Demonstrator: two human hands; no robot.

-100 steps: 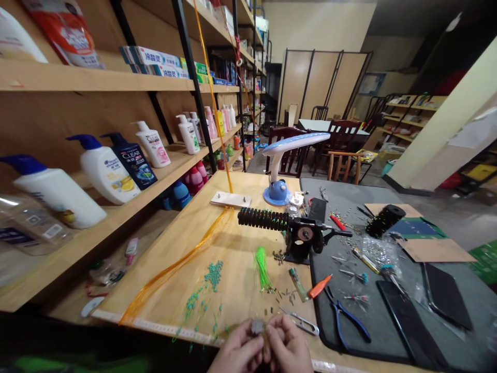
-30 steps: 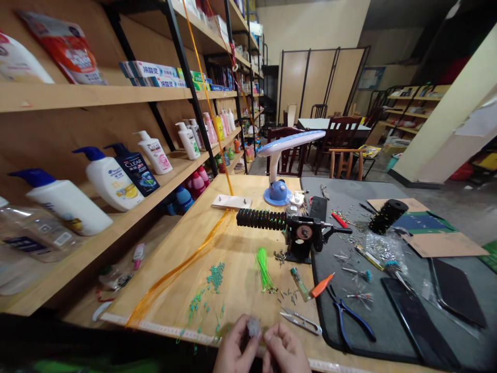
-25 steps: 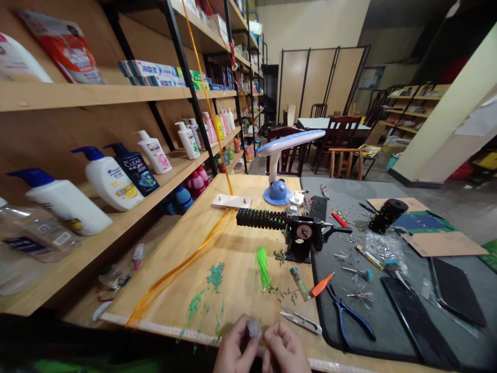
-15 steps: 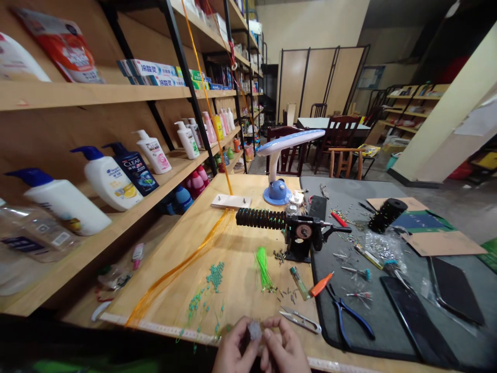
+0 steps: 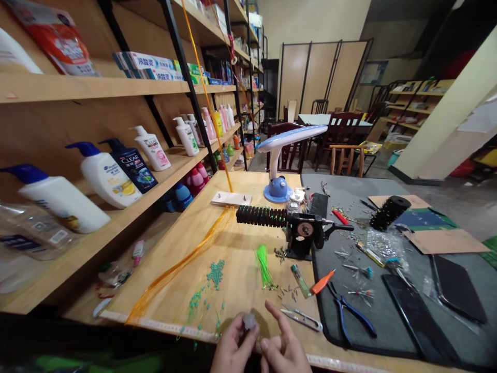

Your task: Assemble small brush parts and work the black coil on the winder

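My left hand (image 5: 233, 346) pinches a small greyish, crumpled-looking piece (image 5: 249, 321) between thumb and fingers at the table's front edge. Close beside it is my right hand (image 5: 285, 346), its index finger stretched forward and its thumb against the curled fingers; whatever lies under that thumb is hidden. Just ahead of the hands lies a bundle of bright green strands (image 5: 264, 267). Thread snips (image 5: 301, 317) rest to the right of my right hand. Turquoise beads (image 5: 215, 273) and strung green pieces (image 5: 196, 303) are spread to the left.
A black winding device (image 5: 301, 233) with a ribbed roller stands mid-table, behind it a blue-white lamp (image 5: 277, 189). Orange threads (image 5: 186, 259) run down the left side. Blue-handled pliers (image 5: 351, 316), an orange cutter (image 5: 323, 282) and a lighter (image 5: 302, 280) lie rightward. Shelves (image 5: 171, 181) flank the left.
My right index finger has lifted away from the grey piece and straightened forward. My left hand keeps its pinch on the piece, turned slightly left.
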